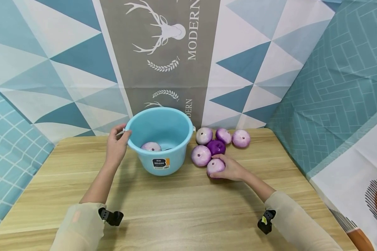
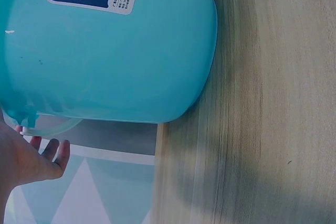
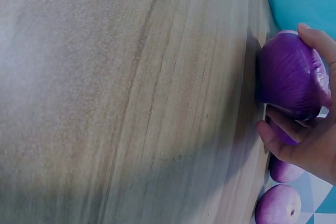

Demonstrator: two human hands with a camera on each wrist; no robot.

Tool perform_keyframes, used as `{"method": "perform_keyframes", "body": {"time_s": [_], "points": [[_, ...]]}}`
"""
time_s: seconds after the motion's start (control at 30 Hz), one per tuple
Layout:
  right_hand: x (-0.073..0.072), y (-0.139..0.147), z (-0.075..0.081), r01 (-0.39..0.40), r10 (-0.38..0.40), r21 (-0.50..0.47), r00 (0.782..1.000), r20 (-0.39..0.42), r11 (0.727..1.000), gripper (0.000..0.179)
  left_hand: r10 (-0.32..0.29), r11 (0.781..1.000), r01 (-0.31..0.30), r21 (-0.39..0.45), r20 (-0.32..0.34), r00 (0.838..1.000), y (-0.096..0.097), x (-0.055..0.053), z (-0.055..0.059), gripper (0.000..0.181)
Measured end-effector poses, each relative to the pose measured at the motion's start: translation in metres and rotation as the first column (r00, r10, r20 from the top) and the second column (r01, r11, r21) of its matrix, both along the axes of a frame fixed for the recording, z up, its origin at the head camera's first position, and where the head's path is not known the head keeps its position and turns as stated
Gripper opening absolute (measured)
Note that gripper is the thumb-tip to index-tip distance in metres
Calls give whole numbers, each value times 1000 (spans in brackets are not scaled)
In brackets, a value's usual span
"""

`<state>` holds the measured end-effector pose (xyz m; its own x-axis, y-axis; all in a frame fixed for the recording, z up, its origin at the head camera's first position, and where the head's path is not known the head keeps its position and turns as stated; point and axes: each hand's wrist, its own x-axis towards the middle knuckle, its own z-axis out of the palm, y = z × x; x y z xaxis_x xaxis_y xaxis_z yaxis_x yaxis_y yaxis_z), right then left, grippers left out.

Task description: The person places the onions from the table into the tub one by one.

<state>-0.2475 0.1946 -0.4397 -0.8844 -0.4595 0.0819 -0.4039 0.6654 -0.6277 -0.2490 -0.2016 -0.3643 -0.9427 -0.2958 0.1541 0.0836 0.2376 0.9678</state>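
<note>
A light blue plastic bucket [image 1: 163, 164] stands upright on the wooden table, its label facing me. My left hand [image 1: 117, 144] holds the bucket's rim at its left side, thumb over the edge; in the left wrist view, the fingers [image 2: 62, 156] curl near the pale bucket handle [image 2: 55, 128]. One purple-and-white onion [image 1: 151, 146] lies inside the bucket. To the right of it, my right hand [image 1: 228, 168] grips the nearest onion [image 1: 215, 167] of a group, thumb and fingers around its sides. In the right wrist view, that onion [image 3: 291, 74] looks deep purple and glossy.
Several more onions sit close together behind the held one, including a dark purple onion [image 1: 216, 147] and a paler onion [image 1: 241, 138] at the right. A patterned wall covering [image 1: 238, 66] rises directly behind the table [image 1: 176, 216].
</note>
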Motion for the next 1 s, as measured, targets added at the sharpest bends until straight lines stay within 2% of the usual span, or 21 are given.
{"method": "perform_keyframes", "body": {"time_s": [0.4, 1.0], "points": [[3, 4, 10, 67, -66, -34, 997, 39, 997, 70, -1, 1000, 1, -6, -1, 1000, 0, 0, 0, 50], [-3, 7, 25, 84, -84, -31, 996, 3, 996, 69, 1, 1000, -1, 4, -3, 1000, 0, -1, 0, 50]]}}
